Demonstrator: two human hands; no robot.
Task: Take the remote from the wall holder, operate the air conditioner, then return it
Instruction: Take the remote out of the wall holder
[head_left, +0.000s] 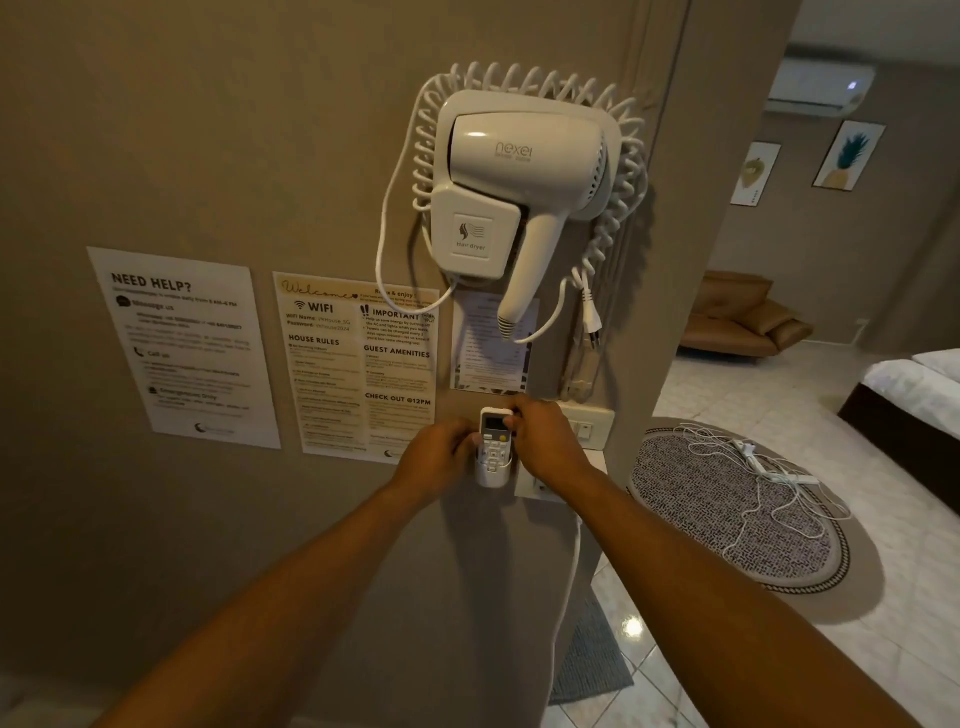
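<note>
A white remote (494, 439) with a small screen and several buttons stands upright in a white wall holder (492, 475) on the beige wall. My right hand (545, 441) pinches the remote's top right edge. My left hand (434, 457) rests against the holder's left side, fingers curled at the remote's lower left. The white air conditioner (821, 85) hangs high on the far wall at the upper right, a small light lit on it.
A white wall-mounted hair dryer (514, 192) with a coiled cord hangs just above the remote. Paper notices (358, 364) cover the wall to the left. A switch plate (587, 426) sits right of the holder. A round rug (737, 509) with cables, a bed and a sofa lie to the right.
</note>
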